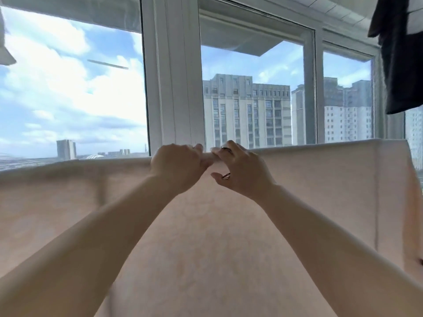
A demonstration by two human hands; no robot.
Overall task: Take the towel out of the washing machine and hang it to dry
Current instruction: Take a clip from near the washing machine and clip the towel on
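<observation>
Both hands meet at the top fold of the towel (320, 179), left hand (177, 167) and right hand (240, 170) gripping it mid-span, so hanging looks nearly finished, only straightening left.

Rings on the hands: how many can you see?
2, both on the right hand: one ring near the towel's top edge, another ring lower down. Others may be hidden.

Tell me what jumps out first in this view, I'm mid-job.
The pale towel fills the lower frame, draped across at window height. Both hands meet at its top edge in the centre: the left hand and right hand grip the fold. Behind, windows show tower blocks; a dark garment hangs top right.
</observation>
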